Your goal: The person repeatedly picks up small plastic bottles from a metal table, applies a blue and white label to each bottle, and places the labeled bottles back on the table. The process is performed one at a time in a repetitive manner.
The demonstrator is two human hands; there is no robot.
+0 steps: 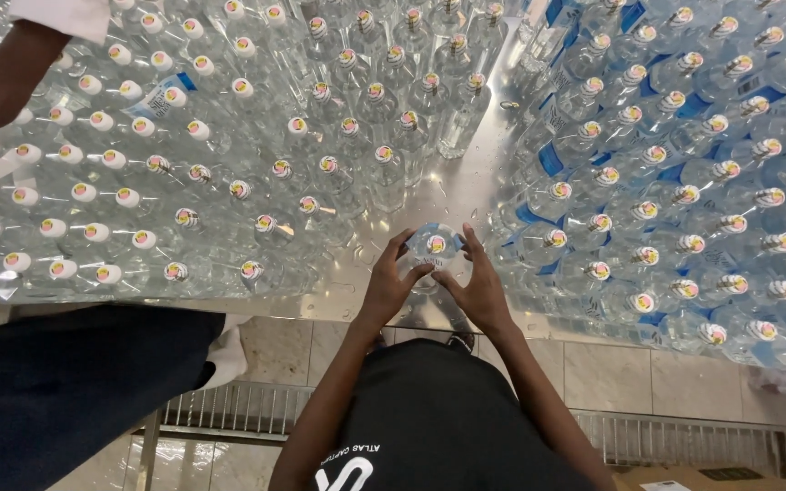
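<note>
Stainless steel table, shiny and wet-looking, is seen from above, packed with clear plastic bottles on both sides; tiled floor and a metal drain grate are seen below its near edge. One clear bottle with a white cap is held upright at the table's near edge, in the bare gap between the two bottle masses. It is clasped from both sides: left hand is wrapped on its left flank with fingers curled over the shoulder, right hand is pressed on its right flank, fingers spread up along the side (both grips closed on the same bottle, cap left uncovered between them). Just right of the held bottle, the blue-labelled bottles are crowded up to the table edge. To the left, the unlabelled bottles are ranked in rows, most with white caps. Further back, a smaller cluster is stood at centre. A second person's arm in a white sleeve is extended over the far-left rows; their dark trousers are seen at lower left, beside the table.
</note>
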